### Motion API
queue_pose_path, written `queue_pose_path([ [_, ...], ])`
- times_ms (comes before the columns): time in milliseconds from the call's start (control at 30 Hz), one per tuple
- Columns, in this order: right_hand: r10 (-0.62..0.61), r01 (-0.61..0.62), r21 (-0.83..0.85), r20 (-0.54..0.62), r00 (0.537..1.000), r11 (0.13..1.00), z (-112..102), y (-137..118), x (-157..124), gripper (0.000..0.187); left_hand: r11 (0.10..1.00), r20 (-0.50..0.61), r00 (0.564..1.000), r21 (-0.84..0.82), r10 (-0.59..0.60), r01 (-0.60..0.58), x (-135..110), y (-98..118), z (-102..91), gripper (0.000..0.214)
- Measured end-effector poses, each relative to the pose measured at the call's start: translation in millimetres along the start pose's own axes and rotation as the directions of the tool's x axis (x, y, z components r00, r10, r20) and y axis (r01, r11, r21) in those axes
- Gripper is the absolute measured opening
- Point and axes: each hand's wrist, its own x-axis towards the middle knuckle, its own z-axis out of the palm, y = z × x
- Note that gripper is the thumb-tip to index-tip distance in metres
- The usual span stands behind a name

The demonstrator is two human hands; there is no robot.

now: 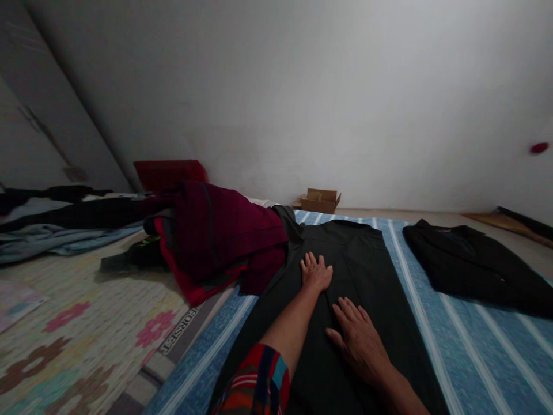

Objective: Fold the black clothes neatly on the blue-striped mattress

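Note:
A black garment (367, 276) lies spread flat on a blue striped sheet (466, 346). My left hand (316, 271) rests flat on the garment's upper left part, fingers stretched out and slightly apart. My right hand (358, 337) lies flat on the cloth nearer to me, fingers extended toward the left hand. Neither hand holds anything. A red, blue and black striped sleeve (254, 383) covers my left upper arm.
A heap of maroon and red clothes (216, 236) sits left of the garment. Another black garment (470, 265) lies folded at the right. A floral mat (78, 323) covers the left. Dark and grey clothes (56, 225) lie far left. A small cardboard box (320, 200) stands by the wall.

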Motion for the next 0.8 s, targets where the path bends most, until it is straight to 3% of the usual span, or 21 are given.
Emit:
queue_pose_path([
  [167,0.006,-0.006,0.031,0.016,1.0,1.0,-4.8,-0.7,0.1,0.062,1.0,0.02,1.0,0.0,0.006,-0.006,4.9,-5.5,-8.4,0.055],
  [367,0.004,-0.005,0.059,0.032,0.999,0.998,-9.6,-0.9,0.4,0.062,0.999,-0.032,0.999,0.045,0.001,0.001,8.4,-20.8,-11.0,0.059],
  [800,0.008,-0.012,0.133,0.033,0.999,0.991,-16.8,-3.9,-0.1,0.059,0.997,0.06,0.998,0.077,0.003,-0.008,28.6,-46.7,-9.1,0.071],
])
